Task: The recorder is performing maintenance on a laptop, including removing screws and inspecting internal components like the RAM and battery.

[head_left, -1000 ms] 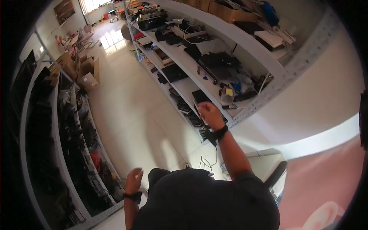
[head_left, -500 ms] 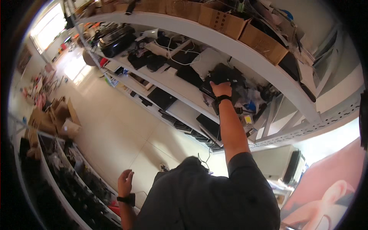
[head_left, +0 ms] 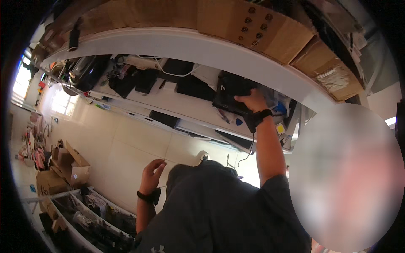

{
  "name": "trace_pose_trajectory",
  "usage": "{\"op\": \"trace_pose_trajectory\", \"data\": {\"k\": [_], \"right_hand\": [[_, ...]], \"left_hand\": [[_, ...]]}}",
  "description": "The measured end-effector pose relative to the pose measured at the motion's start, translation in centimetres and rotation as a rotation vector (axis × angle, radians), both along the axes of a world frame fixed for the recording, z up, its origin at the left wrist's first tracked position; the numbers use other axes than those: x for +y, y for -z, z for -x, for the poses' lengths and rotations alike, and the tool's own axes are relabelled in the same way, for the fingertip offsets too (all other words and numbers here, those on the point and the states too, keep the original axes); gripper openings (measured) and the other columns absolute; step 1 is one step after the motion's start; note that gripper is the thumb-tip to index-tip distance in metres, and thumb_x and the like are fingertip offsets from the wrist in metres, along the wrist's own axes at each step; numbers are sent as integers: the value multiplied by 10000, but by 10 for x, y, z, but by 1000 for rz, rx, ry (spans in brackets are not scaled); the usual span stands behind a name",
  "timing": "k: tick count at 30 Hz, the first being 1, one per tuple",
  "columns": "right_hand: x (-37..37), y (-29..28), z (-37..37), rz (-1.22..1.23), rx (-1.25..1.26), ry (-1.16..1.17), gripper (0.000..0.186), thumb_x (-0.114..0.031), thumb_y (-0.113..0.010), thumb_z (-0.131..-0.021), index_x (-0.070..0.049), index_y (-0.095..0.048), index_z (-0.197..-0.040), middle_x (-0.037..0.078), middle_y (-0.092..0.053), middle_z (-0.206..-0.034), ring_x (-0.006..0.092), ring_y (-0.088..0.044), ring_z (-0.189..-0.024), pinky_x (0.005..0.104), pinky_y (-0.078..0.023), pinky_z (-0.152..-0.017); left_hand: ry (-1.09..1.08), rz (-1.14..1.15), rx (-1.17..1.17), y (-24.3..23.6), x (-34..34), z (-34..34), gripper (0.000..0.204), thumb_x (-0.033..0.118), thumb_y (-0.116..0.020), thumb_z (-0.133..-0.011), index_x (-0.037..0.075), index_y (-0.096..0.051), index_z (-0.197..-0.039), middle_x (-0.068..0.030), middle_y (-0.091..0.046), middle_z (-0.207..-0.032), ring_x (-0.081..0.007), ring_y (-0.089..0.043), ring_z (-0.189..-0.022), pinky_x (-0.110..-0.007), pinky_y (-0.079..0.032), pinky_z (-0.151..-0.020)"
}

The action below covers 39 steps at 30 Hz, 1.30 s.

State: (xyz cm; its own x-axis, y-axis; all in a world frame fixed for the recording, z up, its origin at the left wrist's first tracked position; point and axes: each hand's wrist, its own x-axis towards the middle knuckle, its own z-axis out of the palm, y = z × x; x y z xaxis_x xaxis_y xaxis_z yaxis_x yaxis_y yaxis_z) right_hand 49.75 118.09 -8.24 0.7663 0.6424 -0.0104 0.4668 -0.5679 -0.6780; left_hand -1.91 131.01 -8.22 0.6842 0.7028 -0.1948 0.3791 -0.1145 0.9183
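My right hand (head_left: 255,101) reaches to the white shelf and grips the right side of a flat black laptop-like device (head_left: 228,90). Its thumb points left over the top, while the other fingers are partly hidden. A dark flat device (head_left: 196,87) lies just left of it, and a small blue pick-shaped piece (head_left: 239,122) rests near the shelf's front edge. My left hand (head_left: 152,170) hangs over the floor, touching nothing, its fingers loosely bent and the thumb apart. Both wrists wear black bands, and a cable runs down from the right one.
Above the shelf, a white beam (head_left: 177,40) carries cardboard boxes (head_left: 236,25). Black pouches (head_left: 124,82) and a white cable (head_left: 177,75) lie farther left on the shelf. An open cardboard box (head_left: 78,168) stands on the floor, beside a low rack (head_left: 76,198) full of parts.
The view has shifted closer to the shelf and its boxes. My right hand has turned, with its thumb now over the black device. My left hand appears farther up and right.
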Motion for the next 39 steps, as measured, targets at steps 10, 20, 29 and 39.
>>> {"op": "trace_pose_trajectory", "data": {"k": [10, 20, 29, 39], "right_hand": [[-65, -83, 128, -623, 806, 30, 216, -142, -710, -989, -11, -610, -1128, 56, -694, -927, 154, -683, -702, 300, -584, -639], [-50, -84, 273, -871, 701, 315, 631, -86, -855, -840, 19, -551, -1383, 104, -669, -1270, 202, -654, -1132, 347, -542, -964], [-43, -104, 350, -783, 497, 384, 691, -156, -879, -824, 15, -542, -1402, 126, -644, -1323, 228, -622, -1212, 376, -504, -1029], [-75, -119, 401, -762, 211, 481, 736, -306, -943, -765, -5, -601, -1344, 134, -668, -1255, 266, -651, -1146, 379, -519, -988]], "left_hand": [[648, 158, -148, -55, 51, -156, 226, 152, -613, -1045, -14, -654, -1193, -109, -735, -1100, -192, -700, -1042, -328, -538, -923], [929, 221, -246, -97, 48, -243, 136, 119, -651, -1018, -1, -660, -1081, -47, -677, -957, -108, -612, -906, -288, -508, -826], [1255, 506, -214, -125, 55, -259, 71, 94, -627, -1023, 27, -643, -1037, 49, -587, -836, -35, -507, -740, -220, -425, -652], [1391, 477, -277, -160, -4, -244, 88, 114, -623, -1036, 31, -652, -1034, 65, -551, -798, -8, -452, -705, -206, -368, -606]]}}
